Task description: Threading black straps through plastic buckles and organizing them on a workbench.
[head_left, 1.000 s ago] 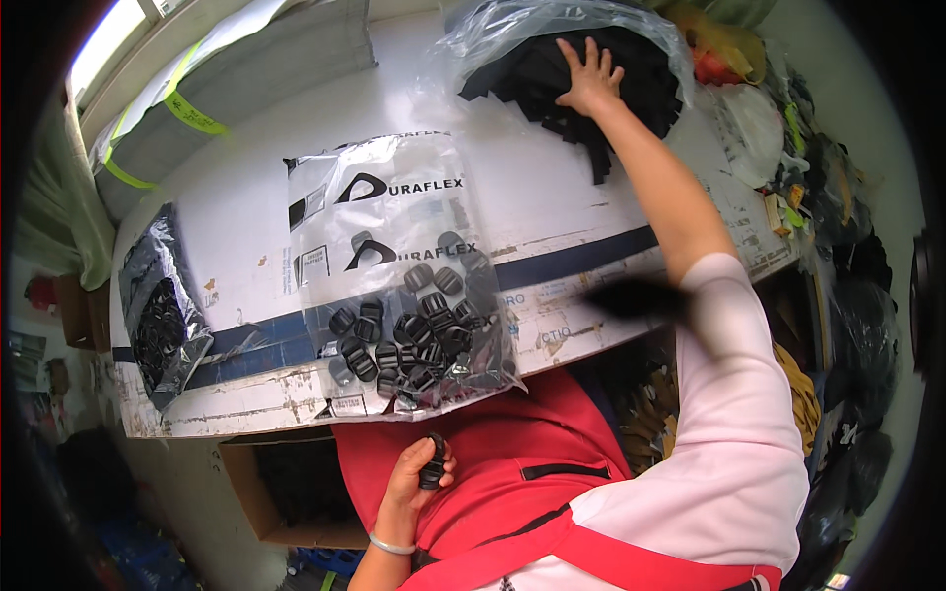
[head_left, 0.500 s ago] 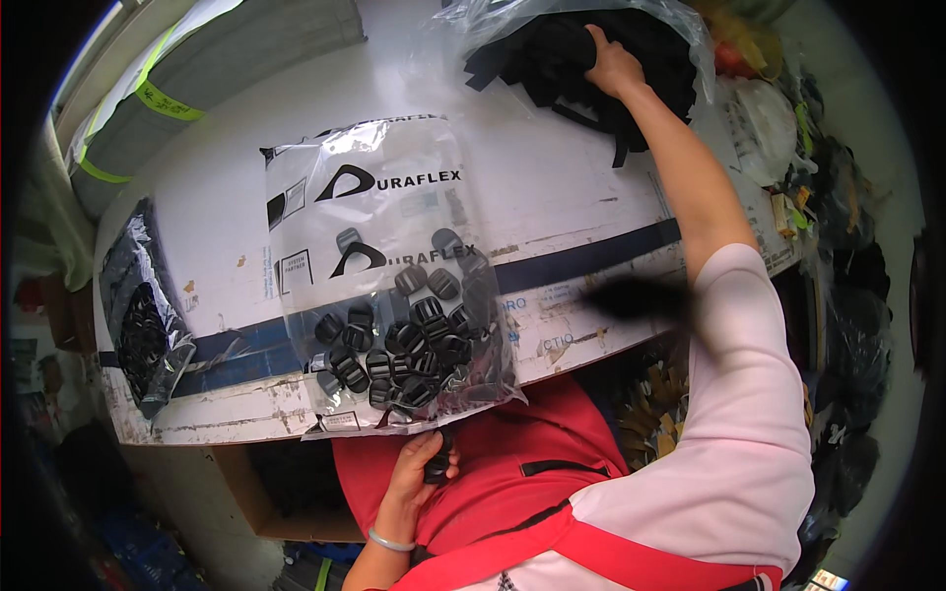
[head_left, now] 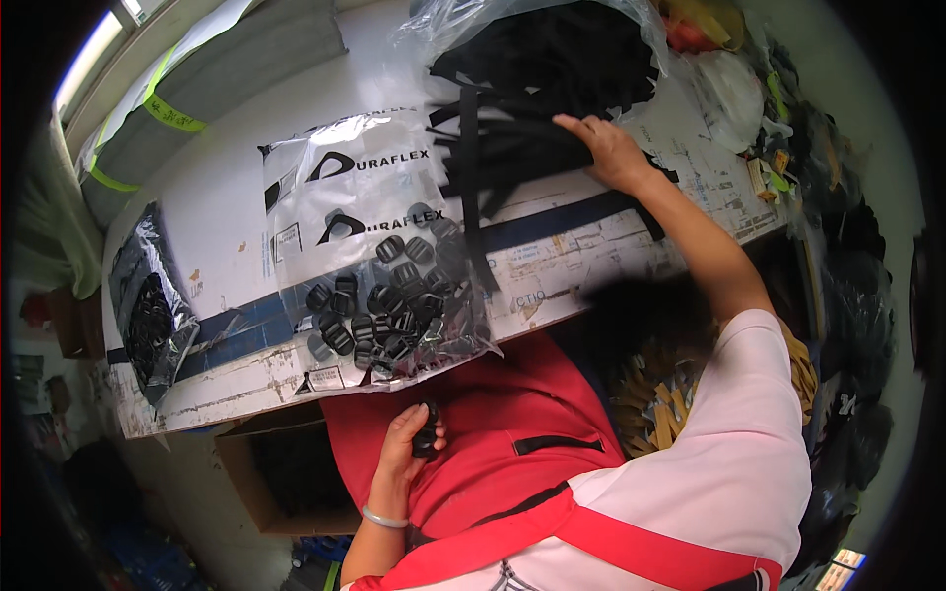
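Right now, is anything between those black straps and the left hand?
Yes. In this view, the clear plastic bag of black ladder-lock buckles lies on the table between the left hand and the black webbing straps. Nothing visible separates the right hand from them.

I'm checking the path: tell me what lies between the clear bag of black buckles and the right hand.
A spread of black straps lies between the clear bag and the right hand, as the head view shows.
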`<act>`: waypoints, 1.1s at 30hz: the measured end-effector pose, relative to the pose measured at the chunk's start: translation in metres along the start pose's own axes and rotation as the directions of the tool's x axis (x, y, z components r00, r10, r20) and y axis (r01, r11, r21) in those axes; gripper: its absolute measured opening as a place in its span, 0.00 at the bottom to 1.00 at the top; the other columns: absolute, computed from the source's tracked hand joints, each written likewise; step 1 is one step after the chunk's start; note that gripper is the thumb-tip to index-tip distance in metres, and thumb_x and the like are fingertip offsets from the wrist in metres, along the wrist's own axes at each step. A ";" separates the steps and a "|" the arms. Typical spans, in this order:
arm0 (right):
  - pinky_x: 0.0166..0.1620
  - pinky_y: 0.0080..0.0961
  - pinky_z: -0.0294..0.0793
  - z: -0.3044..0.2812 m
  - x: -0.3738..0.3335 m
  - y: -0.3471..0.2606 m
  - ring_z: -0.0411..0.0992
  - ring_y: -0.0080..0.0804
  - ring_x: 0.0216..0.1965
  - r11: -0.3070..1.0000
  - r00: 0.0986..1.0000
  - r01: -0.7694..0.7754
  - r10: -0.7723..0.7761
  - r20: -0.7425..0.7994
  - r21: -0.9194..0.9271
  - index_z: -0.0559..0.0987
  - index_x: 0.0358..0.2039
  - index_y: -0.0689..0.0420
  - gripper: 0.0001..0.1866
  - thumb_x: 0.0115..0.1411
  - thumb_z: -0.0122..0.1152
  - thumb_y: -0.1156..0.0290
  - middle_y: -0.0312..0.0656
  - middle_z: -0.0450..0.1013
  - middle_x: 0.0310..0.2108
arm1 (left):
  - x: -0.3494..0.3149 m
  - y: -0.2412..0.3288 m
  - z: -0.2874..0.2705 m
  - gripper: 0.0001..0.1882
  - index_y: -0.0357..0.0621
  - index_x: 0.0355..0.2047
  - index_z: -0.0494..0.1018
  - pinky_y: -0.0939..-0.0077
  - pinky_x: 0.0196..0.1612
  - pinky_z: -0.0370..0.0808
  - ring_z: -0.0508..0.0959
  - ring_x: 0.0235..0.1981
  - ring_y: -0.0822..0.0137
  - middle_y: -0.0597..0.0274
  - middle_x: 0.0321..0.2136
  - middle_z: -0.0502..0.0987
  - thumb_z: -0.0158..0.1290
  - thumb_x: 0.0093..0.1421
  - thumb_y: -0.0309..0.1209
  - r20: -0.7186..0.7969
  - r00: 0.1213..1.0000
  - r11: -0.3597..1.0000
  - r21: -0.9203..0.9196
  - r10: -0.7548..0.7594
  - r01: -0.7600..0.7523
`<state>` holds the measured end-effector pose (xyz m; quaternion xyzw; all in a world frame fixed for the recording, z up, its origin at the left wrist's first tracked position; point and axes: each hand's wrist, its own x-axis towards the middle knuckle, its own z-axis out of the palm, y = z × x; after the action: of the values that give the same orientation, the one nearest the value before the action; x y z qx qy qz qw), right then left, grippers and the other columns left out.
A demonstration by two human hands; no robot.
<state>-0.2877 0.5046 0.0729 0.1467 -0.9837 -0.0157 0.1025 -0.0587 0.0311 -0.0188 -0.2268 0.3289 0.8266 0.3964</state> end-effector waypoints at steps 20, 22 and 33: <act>0.28 0.27 0.70 -0.029 -0.089 -0.165 0.71 0.33 0.19 0.842 0.954 -0.297 0.239 0.182 0.451 0.81 0.33 0.57 0.18 0.58 0.64 0.53 0.39 0.72 0.16 | -0.008 -0.010 -0.009 0.11 0.40 0.33 0.70 0.76 0.25 0.71 0.73 0.26 0.68 0.61 0.26 0.72 0.51 0.66 0.36 -0.003 0.992 0.991 0.043 0.129 -0.129; 0.25 0.21 0.64 -0.010 -0.075 -0.167 0.66 0.21 0.19 0.578 0.883 -0.431 0.427 0.193 0.693 0.81 0.30 0.59 0.19 0.57 0.66 0.53 0.35 0.70 0.16 | -0.008 -0.011 -0.011 0.12 0.40 0.34 0.70 0.77 0.25 0.71 0.73 0.26 0.69 0.61 0.25 0.72 0.50 0.66 0.37 0.016 0.991 0.990 0.056 0.132 -0.132; 0.20 0.13 0.62 -0.058 -0.111 -0.275 0.64 0.14 0.17 -0.179 0.834 -0.551 -0.137 0.534 0.815 0.76 0.41 0.62 0.09 0.61 0.59 0.74 0.34 0.74 0.25 | -0.044 0.001 0.039 0.11 0.33 0.41 0.76 0.84 0.18 0.68 0.73 0.19 0.75 0.63 0.23 0.75 0.53 0.63 0.29 -0.099 0.911 0.859 0.387 0.401 -0.336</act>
<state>-0.0937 0.2740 0.0912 -0.0097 -0.6490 0.7105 -0.2719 -0.0381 0.0366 0.0357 -0.1545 0.5462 0.7892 0.2344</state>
